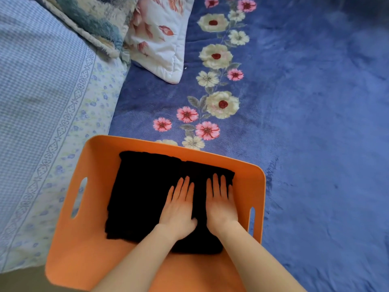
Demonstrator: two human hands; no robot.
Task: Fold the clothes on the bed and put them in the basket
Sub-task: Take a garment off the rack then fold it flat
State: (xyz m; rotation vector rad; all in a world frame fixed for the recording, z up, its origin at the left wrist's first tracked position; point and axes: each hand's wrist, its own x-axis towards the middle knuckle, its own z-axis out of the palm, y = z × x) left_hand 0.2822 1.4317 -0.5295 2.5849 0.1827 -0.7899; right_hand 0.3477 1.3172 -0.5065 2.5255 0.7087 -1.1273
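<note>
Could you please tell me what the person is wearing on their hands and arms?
The left hand and right hand are bare: no gloves, rings, watch or bracelet show. No sleeve is in view on either arm, right to the picture's lower edge.

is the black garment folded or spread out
Folded: the black garment lies as a compact rectangle inside the orange basket, both hands flat on it.

Only the person's two arms are in view, cut off at the lower edge. The left hand (179, 209) and the right hand (221, 205) are bare, as are the wrists. The left forearm (134, 264) and the right forearm (256, 260) are bare too. The fingers (215, 183) are slim, and the nails are too blurred to make out.
</note>
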